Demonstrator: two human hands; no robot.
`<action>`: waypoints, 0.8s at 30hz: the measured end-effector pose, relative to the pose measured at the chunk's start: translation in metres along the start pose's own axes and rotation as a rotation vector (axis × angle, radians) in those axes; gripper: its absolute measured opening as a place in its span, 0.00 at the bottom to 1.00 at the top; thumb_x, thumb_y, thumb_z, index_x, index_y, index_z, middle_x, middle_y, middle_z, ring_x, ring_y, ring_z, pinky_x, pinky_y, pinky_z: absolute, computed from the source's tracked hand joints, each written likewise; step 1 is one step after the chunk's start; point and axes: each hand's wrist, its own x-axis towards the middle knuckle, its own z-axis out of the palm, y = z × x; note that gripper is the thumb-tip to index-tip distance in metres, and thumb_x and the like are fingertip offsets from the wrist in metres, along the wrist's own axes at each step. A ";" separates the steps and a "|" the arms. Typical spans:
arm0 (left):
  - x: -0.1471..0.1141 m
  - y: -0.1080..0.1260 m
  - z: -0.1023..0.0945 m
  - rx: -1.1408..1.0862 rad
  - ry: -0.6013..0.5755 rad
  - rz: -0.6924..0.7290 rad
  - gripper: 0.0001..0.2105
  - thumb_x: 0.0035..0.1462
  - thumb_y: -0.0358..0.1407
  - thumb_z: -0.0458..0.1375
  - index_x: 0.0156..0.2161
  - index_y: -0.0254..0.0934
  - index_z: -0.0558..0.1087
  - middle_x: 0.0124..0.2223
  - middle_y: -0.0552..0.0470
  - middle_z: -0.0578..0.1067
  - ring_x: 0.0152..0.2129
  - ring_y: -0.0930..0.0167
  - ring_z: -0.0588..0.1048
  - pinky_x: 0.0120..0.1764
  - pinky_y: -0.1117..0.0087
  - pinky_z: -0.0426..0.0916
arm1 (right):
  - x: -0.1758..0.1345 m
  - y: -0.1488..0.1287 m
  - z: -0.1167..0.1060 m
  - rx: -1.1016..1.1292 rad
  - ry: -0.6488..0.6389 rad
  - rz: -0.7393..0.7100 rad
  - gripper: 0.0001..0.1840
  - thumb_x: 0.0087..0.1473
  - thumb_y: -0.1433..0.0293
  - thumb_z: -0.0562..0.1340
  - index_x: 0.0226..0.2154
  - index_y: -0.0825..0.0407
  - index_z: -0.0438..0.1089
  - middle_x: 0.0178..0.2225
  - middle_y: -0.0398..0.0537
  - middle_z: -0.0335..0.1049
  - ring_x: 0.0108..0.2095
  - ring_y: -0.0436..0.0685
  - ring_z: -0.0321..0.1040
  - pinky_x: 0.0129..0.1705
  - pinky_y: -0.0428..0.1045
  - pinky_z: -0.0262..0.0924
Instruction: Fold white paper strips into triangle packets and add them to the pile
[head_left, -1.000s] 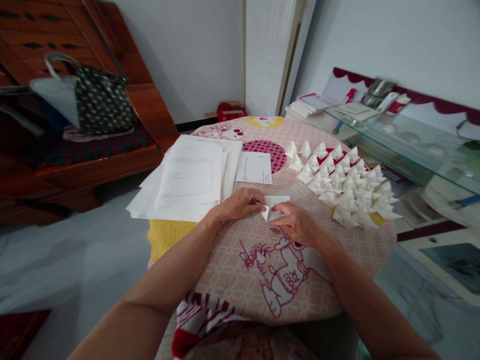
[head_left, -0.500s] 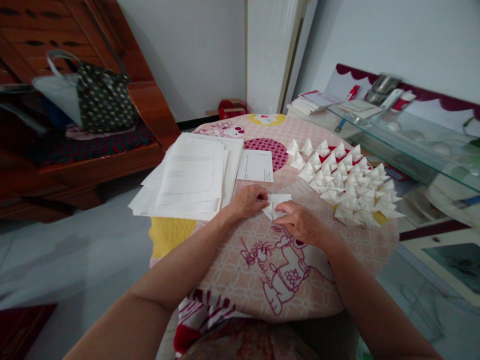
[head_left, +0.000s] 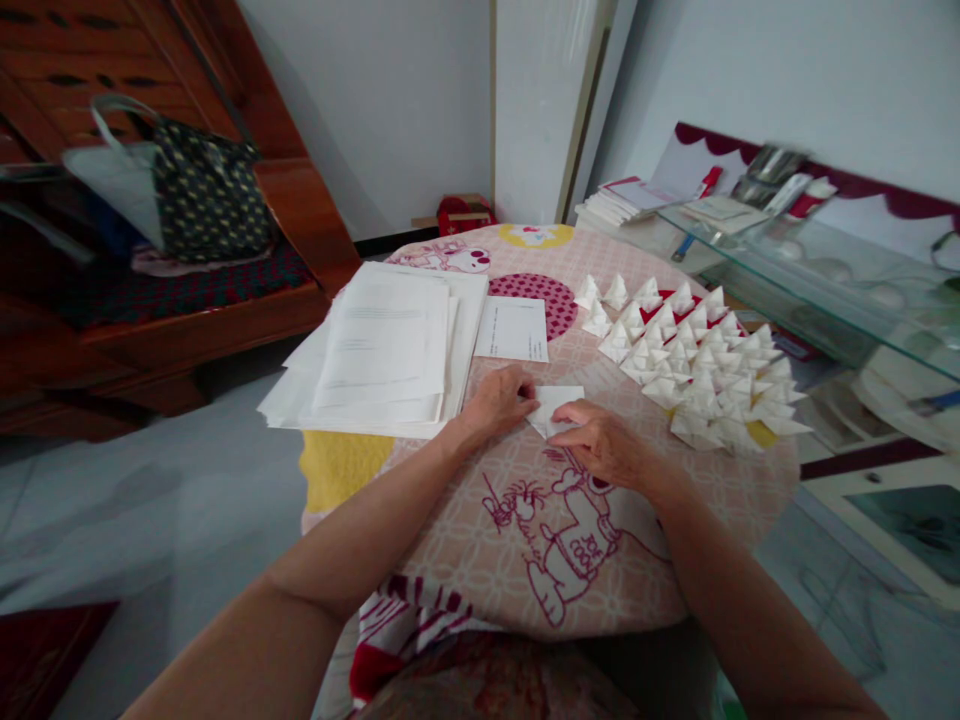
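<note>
A small white folded paper (head_left: 550, 398) lies flat on the round table's cloth, its lower end coming to a point. At its left edge, my left hand (head_left: 500, 402) pinches the paper between curled fingers and thumb. My right hand (head_left: 602, 440) holds the right side, index finger and thumb on the paper, which hides part of its edge. Just beyond the hands sits a white sheet (head_left: 513, 329) with a few printed lines. To the right stand several rows of pointed folded paper pieces (head_left: 679, 350).
A stack of white papers (head_left: 382, 345) covers the table's left side. The patterned tablecloth (head_left: 480, 530) hangs over the front edge. On the right is a glass shelf (head_left: 817, 280) with cups and booklets. A wooden bench (head_left: 300, 220) with bags stands at the left.
Both hands stay on the folded paper in nearly the same place. The view has shifted very slightly; nothing else has visibly moved.
</note>
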 end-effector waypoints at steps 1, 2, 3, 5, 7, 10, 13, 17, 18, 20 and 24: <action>0.000 0.000 0.000 -0.001 0.003 0.000 0.02 0.53 0.29 0.63 0.30 0.34 0.79 0.33 0.51 0.78 0.31 0.70 0.74 0.40 0.68 0.71 | 0.000 0.000 0.000 0.002 0.003 0.002 0.16 0.58 0.80 0.60 0.35 0.50 0.82 0.46 0.55 0.76 0.47 0.62 0.72 0.49 0.57 0.69; 0.000 0.000 0.001 -0.002 0.003 0.002 0.02 0.53 0.28 0.63 0.30 0.34 0.79 0.33 0.51 0.78 0.31 0.70 0.74 0.40 0.68 0.70 | 0.000 0.000 0.000 0.008 0.004 0.006 0.16 0.58 0.81 0.60 0.35 0.49 0.82 0.46 0.55 0.76 0.47 0.62 0.71 0.49 0.57 0.69; 0.000 -0.001 0.001 -0.001 0.002 0.002 0.02 0.53 0.28 0.63 0.30 0.34 0.78 0.33 0.51 0.78 0.31 0.70 0.74 0.40 0.68 0.70 | 0.000 -0.001 0.000 0.015 0.005 0.009 0.15 0.58 0.81 0.61 0.35 0.49 0.82 0.46 0.55 0.76 0.46 0.62 0.71 0.49 0.57 0.69; 0.000 0.000 0.002 0.003 0.001 0.001 0.02 0.53 0.29 0.63 0.30 0.35 0.78 0.33 0.51 0.77 0.31 0.70 0.74 0.40 0.68 0.71 | 0.001 -0.001 -0.001 0.029 0.005 0.011 0.15 0.57 0.81 0.61 0.34 0.49 0.82 0.45 0.54 0.76 0.46 0.62 0.72 0.49 0.57 0.69; 0.000 0.000 0.003 0.010 0.002 0.000 0.02 0.53 0.28 0.63 0.29 0.35 0.78 0.33 0.51 0.77 0.31 0.69 0.74 0.40 0.67 0.71 | 0.001 -0.001 -0.002 0.027 0.006 0.005 0.15 0.57 0.81 0.61 0.34 0.49 0.82 0.44 0.54 0.76 0.45 0.62 0.72 0.48 0.57 0.69; 0.000 -0.001 0.003 0.013 0.006 -0.003 0.02 0.52 0.29 0.63 0.29 0.35 0.77 0.33 0.51 0.77 0.31 0.69 0.75 0.40 0.68 0.71 | 0.001 -0.001 -0.002 0.012 0.006 -0.014 0.16 0.57 0.81 0.61 0.36 0.49 0.82 0.44 0.55 0.76 0.45 0.62 0.72 0.47 0.57 0.69; 0.001 -0.001 0.004 0.011 0.015 0.001 0.02 0.52 0.29 0.63 0.29 0.36 0.77 0.32 0.52 0.77 0.30 0.69 0.75 0.39 0.68 0.71 | 0.001 0.000 -0.002 0.019 0.010 -0.011 0.16 0.57 0.81 0.61 0.36 0.49 0.82 0.44 0.55 0.76 0.45 0.62 0.73 0.47 0.57 0.69; 0.001 -0.001 0.004 0.019 0.020 0.003 0.02 0.51 0.29 0.64 0.28 0.36 0.77 0.32 0.52 0.77 0.30 0.69 0.75 0.38 0.69 0.71 | 0.001 0.000 -0.003 0.035 0.006 -0.004 0.16 0.57 0.81 0.61 0.34 0.49 0.82 0.43 0.54 0.76 0.44 0.61 0.73 0.47 0.56 0.69; 0.001 -0.001 0.004 0.021 0.019 0.004 0.02 0.51 0.29 0.64 0.28 0.36 0.77 0.32 0.52 0.77 0.30 0.69 0.75 0.39 0.69 0.71 | 0.002 0.000 -0.003 0.039 0.010 -0.008 0.16 0.58 0.81 0.60 0.34 0.49 0.82 0.42 0.53 0.76 0.44 0.61 0.73 0.47 0.55 0.69; 0.001 -0.001 0.004 0.024 0.018 0.005 0.02 0.51 0.29 0.64 0.28 0.35 0.78 0.32 0.51 0.78 0.31 0.69 0.75 0.39 0.69 0.71 | 0.003 -0.001 -0.003 0.043 0.037 -0.021 0.17 0.58 0.82 0.58 0.35 0.51 0.81 0.41 0.54 0.77 0.43 0.60 0.73 0.46 0.55 0.70; 0.001 0.000 0.004 0.027 0.017 0.000 0.02 0.53 0.29 0.63 0.29 0.34 0.78 0.32 0.51 0.78 0.30 0.69 0.75 0.38 0.68 0.71 | 0.005 -0.001 0.000 0.018 0.086 -0.045 0.19 0.59 0.81 0.57 0.40 0.50 0.81 0.50 0.54 0.77 0.48 0.61 0.73 0.50 0.57 0.69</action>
